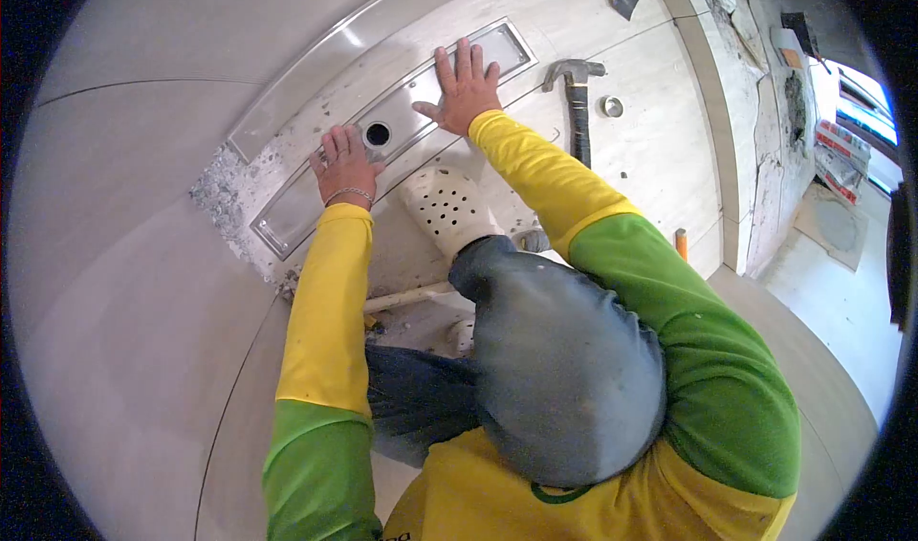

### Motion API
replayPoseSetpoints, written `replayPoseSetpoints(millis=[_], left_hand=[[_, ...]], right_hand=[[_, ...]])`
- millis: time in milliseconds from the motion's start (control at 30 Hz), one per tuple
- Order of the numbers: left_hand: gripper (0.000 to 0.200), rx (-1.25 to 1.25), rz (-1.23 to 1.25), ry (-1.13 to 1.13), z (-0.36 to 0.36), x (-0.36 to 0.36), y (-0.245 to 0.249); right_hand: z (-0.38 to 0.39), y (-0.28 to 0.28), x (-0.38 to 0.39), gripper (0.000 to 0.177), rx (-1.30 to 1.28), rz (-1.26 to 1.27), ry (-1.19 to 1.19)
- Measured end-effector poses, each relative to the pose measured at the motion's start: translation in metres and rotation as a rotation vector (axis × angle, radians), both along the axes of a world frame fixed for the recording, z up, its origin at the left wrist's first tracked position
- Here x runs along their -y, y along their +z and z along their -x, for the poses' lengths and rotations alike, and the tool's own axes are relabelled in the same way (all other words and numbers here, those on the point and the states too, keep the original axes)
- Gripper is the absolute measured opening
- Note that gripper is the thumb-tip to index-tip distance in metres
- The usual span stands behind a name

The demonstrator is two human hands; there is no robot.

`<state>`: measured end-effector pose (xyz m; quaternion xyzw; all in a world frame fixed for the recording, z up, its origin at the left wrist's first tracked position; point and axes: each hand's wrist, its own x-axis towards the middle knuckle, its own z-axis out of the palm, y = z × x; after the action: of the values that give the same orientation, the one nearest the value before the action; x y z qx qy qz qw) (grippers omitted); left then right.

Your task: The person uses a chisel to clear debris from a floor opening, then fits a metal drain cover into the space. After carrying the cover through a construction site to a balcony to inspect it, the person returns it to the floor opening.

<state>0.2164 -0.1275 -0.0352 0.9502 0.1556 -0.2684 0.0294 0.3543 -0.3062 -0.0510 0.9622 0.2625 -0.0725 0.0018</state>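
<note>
A long metal drain channel (411, 103) lies on the tiled floor, with a round dark hole (378, 133) near its middle. My left hand (346, 168) rests flat on the channel just left of the hole, fingers stretched out and a bracelet at the wrist. On the other side of the hole, my right hand (463, 88) presses on the channel with its fingers spread. Neither hand holds anything. Right of my right hand lies a claw hammer (578, 110) with a dark handle, and beside it a small metal ring (612, 107).
A long metal strip (354, 39) leans along the wall behind the channel. Grey rubble (229, 192) is scattered at the channel's left end. My clog-shod foot (446, 206) stands close in front. A raised tile curb (708, 91) runs along the right, with a dark square piece (623, 0) nearby.
</note>
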Motion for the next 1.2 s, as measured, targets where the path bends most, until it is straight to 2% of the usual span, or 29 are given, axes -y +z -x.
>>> replayPoseSetpoints(millis=[400,567,667,833,900,1000,1133,1200], left_hand=[[0.081,-0.065,0.045,0.034,-0.003,0.0,0.01],[0.081,-0.019,0.084,0.029,0.001,-0.003,0.009],[0.082,-0.034,0.078,0.047,0.001,-0.002,0.011],[0.081,-0.003,0.073,0.065,0.001,0.0,0.016],[0.082,-0.005,0.06,0.061,0.002,-0.001,0.012],[0.082,0.005,0.06,0.066,0.004,-0.003,0.008],[0.082,-0.027,0.095,0.082,0.0,-0.004,0.017],[0.082,-0.033,0.089,0.083,-0.002,-0.004,0.021]], right_hand=[[-0.002,0.004,-0.003,0.1,-0.008,0.041,0.014],[0.001,0.0,-0.002,0.099,-0.027,0.041,-0.019],[0.0,-0.006,-0.001,0.099,-0.014,-0.028,-0.029],[0.002,-0.004,0.005,0.111,-0.044,-0.157,0.001],[0.004,0.001,0.011,0.121,-0.079,-0.13,0.072],[0.006,0.002,0.014,0.124,-0.074,-0.122,0.112],[0.007,0.004,0.014,0.122,-0.07,-0.146,0.14],[0.011,0.012,0.014,0.112,-0.068,-0.194,0.125]])
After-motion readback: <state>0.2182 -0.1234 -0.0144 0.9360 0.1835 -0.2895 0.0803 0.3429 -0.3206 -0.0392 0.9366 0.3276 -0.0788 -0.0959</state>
